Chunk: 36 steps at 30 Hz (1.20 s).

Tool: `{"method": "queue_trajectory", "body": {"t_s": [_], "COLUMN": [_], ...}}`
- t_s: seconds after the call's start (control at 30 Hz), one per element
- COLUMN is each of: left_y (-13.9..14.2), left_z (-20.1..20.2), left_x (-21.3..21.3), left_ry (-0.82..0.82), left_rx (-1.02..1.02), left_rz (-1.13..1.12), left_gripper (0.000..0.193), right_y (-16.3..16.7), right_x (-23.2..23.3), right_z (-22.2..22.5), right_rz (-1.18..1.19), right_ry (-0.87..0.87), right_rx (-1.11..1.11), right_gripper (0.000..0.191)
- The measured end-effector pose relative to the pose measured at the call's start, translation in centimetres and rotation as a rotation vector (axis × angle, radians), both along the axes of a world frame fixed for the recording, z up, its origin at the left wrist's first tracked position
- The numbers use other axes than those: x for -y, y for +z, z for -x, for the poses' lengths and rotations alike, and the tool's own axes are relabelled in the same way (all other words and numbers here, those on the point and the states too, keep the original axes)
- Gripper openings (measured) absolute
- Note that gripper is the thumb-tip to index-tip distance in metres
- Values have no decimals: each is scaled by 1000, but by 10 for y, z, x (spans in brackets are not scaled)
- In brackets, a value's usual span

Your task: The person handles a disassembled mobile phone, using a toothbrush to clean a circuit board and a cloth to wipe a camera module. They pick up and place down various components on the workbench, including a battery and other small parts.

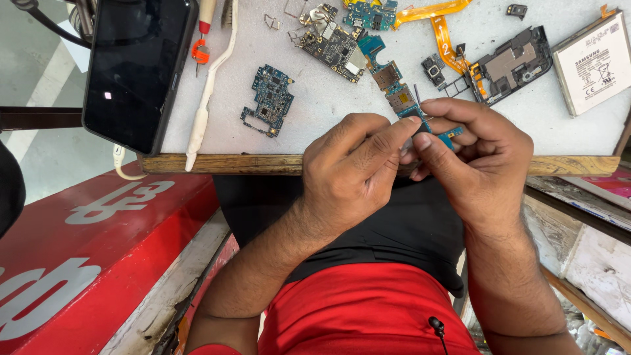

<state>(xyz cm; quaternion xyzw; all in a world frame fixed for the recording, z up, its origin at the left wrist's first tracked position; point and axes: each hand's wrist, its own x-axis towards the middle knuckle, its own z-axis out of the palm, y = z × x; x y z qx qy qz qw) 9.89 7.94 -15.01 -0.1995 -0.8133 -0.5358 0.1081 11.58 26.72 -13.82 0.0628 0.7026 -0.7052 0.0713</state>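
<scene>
At the bench's front edge, my left hand (351, 174) and right hand (476, 164) pinch a small blue circuit board (442, 133); I judge separating it needs a finer grip.

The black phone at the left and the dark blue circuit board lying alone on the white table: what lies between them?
In the head view, a long white brush lies between the black phone and the dark blue circuit board, beside a red-tipped tool.
</scene>
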Motion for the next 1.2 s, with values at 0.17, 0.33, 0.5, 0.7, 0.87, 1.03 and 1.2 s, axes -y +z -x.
{"method": "queue_trajectory", "body": {"t_s": [0.17,0.33,0.5,0.7,0.87,1.03,1.2], "left_y": [-3,-7,-8,-4,-1,0,0], "left_z": [-2,-3,-2,0,5,9,8], "left_x": [1,2,3,2,3,6,13], "left_ry": [8,-7,-32,-46,-64,-120,-138], "left_rx": [-17,-38,18,168,268,304,262], "left_rz": [23,25,8,-47,-41,-118,-155], "left_gripper": [43,47,48,32,30,28,25], "right_y": [0,2,5,7,6,3,0], "right_x": [1,3,5,6,3,0,-1], "right_z": [0,-2,-1,-1,-2,-4,-5], "right_rz": [-5,-18,-86,-108,-78,-82,-59], "right_ry": [-1,-21,13,20,38,31,33], "right_rx": [-17,-12,-4,13,-9,-22,-62], "right_gripper": [31,33,37,42,46,44,42]}}
